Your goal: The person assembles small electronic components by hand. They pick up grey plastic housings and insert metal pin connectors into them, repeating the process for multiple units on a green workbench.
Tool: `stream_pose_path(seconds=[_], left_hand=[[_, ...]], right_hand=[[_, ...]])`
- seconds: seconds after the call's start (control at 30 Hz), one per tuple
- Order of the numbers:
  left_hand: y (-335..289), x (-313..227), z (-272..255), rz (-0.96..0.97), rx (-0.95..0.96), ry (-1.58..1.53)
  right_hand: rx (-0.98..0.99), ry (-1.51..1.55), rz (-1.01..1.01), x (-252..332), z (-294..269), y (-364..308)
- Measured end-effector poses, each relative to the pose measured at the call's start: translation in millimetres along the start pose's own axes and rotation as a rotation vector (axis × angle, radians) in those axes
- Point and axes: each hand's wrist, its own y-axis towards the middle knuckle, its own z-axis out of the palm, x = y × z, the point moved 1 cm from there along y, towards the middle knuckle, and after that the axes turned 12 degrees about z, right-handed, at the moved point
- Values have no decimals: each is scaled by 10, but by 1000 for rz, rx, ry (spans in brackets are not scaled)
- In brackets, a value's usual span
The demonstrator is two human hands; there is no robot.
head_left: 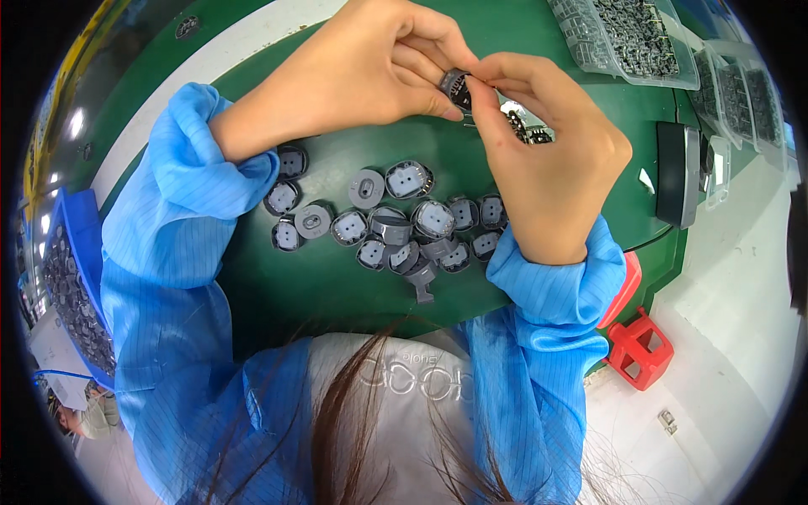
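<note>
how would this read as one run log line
left hand: holding dark round part | right hand: up against that part | green table: gray round parts scattered | upper right: clear bin

Blk rect. unit (672, 174) sits on grn table (261, 290) at R; red plastic stool (638, 352) stands on wht flr (715, 328), lower R.

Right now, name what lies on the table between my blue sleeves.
The head view shows a cluster of mostly round grey parts on the green tabletop between the left sleeve and right sleeve.
</note>
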Motion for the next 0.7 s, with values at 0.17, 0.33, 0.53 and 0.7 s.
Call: stream_pose_path(seconds=[0.17, 0.33, 0.53, 0.7], left_hand=[[-12, 49, -85, -28, -44, -127], [5, -37, -145, -58, -25, -136], [-31, -119, -147, 79, -19, -195], [-24, -92, -101, 100, -83, -175]], right_hand=[[23, 54, -75, -21, 1, 47], [238, 467, 179, -78, 37, 93], [459, 746, 452, -51, -16, 29], [365, 738, 461, -80, 50, 7]])
